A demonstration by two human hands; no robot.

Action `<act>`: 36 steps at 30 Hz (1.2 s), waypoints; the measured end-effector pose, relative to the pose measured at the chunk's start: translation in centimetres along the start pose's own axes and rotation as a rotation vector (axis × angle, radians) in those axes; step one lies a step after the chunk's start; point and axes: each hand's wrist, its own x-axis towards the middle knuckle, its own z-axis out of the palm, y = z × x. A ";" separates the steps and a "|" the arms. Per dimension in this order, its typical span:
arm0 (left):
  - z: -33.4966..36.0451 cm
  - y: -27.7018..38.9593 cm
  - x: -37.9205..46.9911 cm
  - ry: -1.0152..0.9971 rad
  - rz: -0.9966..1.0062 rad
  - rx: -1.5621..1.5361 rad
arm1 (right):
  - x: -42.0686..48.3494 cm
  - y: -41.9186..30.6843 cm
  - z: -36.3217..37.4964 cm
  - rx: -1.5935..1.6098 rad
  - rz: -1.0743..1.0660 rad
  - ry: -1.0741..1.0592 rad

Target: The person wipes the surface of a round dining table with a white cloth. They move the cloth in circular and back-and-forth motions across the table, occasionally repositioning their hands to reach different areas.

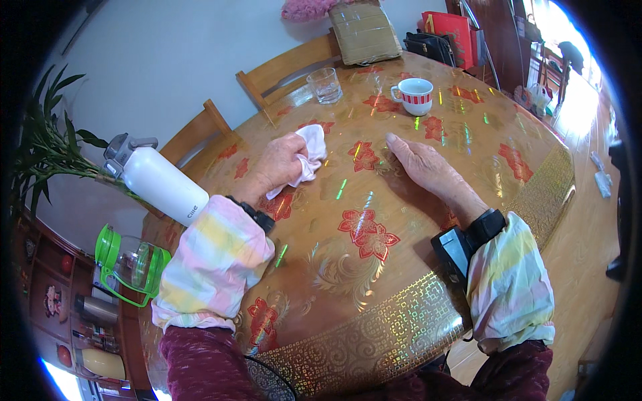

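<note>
My left hand (280, 163) grips a crumpled white cloth (313, 150), part of which hangs down to the patterned table cover (331, 240). To the right, my right hand (425, 165) hovers over or rests on the cover, thumb up, with nothing visible in it; its fingers are mostly hidden behind the thumb and palm. Beyond it stands a white mug (417, 97) with a red striped band. A clear glass tumbler (325, 86), apparently with a little water, is farther back, past the cloth.
A white bottle (163, 180) with a grey lid and a clear jug (133, 263) with green trim stand left of my left arm. At the back are a cardboard box (365, 32), a black bag (430, 48) and a red paper bag (451, 37). Wooden chairs (291, 62) line the far side.
</note>
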 end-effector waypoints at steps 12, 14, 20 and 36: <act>2.5 -0.4 3.4 -0.115 -0.318 0.283 | -0.3 -0.1 0.2 0.008 -0.030 0.026; 3.2 -1.2 5.8 -0.134 -0.244 0.348 | -0.1 0.1 0.3 0.039 -0.039 0.039; 3.9 -0.6 9.1 -0.100 -0.106 0.319 | 0.3 0.6 0.3 0.049 -0.002 0.054; 2.3 -5.4 2.9 0.018 -0.117 0.270 | 1.1 0.4 -0.3 0.138 0.069 0.294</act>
